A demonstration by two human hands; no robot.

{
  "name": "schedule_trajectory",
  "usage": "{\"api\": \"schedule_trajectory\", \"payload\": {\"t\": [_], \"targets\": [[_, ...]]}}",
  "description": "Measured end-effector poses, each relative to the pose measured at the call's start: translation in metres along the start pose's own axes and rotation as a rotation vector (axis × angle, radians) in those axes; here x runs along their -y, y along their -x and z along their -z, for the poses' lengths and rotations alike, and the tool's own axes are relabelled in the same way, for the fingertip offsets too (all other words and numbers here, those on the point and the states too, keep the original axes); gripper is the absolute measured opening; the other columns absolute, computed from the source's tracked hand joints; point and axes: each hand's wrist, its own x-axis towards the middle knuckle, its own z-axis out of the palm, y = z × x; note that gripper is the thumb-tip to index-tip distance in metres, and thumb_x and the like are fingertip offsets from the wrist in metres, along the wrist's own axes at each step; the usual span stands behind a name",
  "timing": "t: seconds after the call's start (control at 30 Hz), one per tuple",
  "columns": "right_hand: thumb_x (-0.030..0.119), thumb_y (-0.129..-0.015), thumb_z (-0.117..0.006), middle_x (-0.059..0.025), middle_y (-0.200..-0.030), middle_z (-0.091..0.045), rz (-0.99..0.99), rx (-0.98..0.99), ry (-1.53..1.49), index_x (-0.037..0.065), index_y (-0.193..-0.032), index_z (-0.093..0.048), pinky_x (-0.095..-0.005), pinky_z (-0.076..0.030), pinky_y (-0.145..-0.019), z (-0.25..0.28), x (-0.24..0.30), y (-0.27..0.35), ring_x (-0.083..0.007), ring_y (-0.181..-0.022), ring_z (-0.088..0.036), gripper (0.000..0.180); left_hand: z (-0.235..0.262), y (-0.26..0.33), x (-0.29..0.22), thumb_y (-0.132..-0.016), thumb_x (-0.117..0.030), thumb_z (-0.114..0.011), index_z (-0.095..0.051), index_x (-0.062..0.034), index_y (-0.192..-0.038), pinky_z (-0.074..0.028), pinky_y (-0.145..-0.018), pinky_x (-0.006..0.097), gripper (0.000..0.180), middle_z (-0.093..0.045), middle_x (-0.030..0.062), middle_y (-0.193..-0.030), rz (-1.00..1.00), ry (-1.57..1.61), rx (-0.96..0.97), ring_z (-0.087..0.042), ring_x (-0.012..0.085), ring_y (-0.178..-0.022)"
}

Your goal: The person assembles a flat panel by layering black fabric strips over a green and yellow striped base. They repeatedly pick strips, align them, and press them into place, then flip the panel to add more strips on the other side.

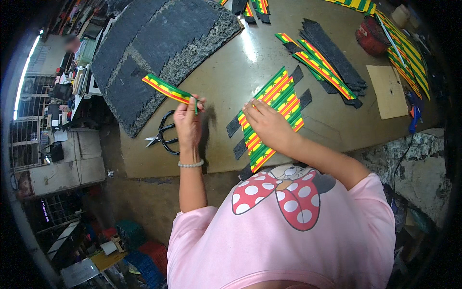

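Note:
My left hand (189, 119) is raised over the table, its fingers closed on one end of a narrow green, yellow and red striped strip (166, 89). The strip points up and left, its free end above a dark slab. My right hand (269, 126) lies with fingers stretched over a slanted row of similar striped strips (288, 103), touching them. Black strip ends (233, 127) stick out on both sides of that row. Black-handled scissors (167, 137) lie beside my left wrist, blades parted.
At the far left is a rough-edged slab covered with dark sheets (159, 43). Black strips (332, 55) and more striped strips (325, 72) lie right of centre. Beyond them are a red container (371, 36), a tan card (386, 91) and uncut striped material (414, 62).

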Motion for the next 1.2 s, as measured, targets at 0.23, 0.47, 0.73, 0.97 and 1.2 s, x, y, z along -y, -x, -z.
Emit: {"api": "schedule_trajectory", "payload": {"t": [0.23, 0.47, 0.73, 0.97, 1.2], "targets": [[0.009, -0.085, -0.062, -0.0203, -0.116, -0.062, -0.122, -0.013, -0.449, -0.005, -0.119, -0.063, -0.0383, -0.046, -0.102, 0.033, -0.012, -0.027, -0.0353, -0.114, -0.058, 0.037, -0.013, 0.021, -0.024, -0.099, -0.016, -0.063, -0.064, 0.0058, -0.115, -0.056, -0.081, 0.031, 0.027, -0.068, 0.0112, -0.107, -0.027, 0.017, 0.037, -0.067, 0.0165, -0.088], [0.010, -0.092, -0.067, -0.0132, -0.105, -0.066, -0.335, -0.306, -1.165, -0.002, -0.113, -0.069, -0.0308, -0.056, -0.078, 0.072, 0.001, -0.053, -0.0211, -0.092, -0.068, 0.024, -0.050, 0.034, -0.032, -0.094, -0.010, -0.068, -0.068, 0.0063, -0.109, -0.060, -0.073, 0.028, 0.022, -0.066, 0.0160, -0.123, -0.079, 0.000, -0.015, -0.067, 0.0136, -0.085], [0.009, -0.092, -0.068, -0.0086, -0.094, -0.070, -0.468, -0.287, -1.260, -0.002, -0.106, -0.071, -0.0247, -0.057, -0.074, 0.078, -0.003, -0.048, -0.0138, -0.083, -0.070, 0.018, -0.072, 0.034, -0.032, -0.094, -0.016, -0.070, -0.066, 0.0084, -0.112, -0.058, -0.069, 0.025, 0.031, -0.071, 0.0123, -0.093, -0.011, -0.101, -0.046, -0.067, 0.0128, -0.077], [0.009, -0.090, -0.066, -0.0165, -0.092, -0.073, -0.756, 0.132, -0.951, -0.003, -0.094, -0.073, -0.0315, -0.056, -0.068, 0.043, -0.029, -0.035, -0.0223, -0.073, -0.072, 0.014, -0.062, 0.034, 0.005, -0.090, -0.023, -0.074, -0.046, 0.0020, -0.133, -0.050, -0.077, 0.029, 0.057, -0.055, 0.0175, -0.119, -0.131, -0.878, -0.310, -0.060, 0.0200, -0.100], [0.009, -0.089, -0.064, -0.0225, -0.085, -0.063, -0.402, -0.021, -0.611, -0.004, -0.093, -0.071, -0.0457, -0.051, -0.076, 0.024, -0.031, -0.019, -0.0394, -0.083, -0.063, 0.015, -0.067, 0.042, 0.031, -0.078, -0.018, -0.080, -0.069, -0.0038, -0.099, -0.049, -0.087, 0.041, 0.028, -0.065, 0.0123, -0.105, -0.538, -1.118, 0.240, -0.061, 0.0308, -0.098]]}}
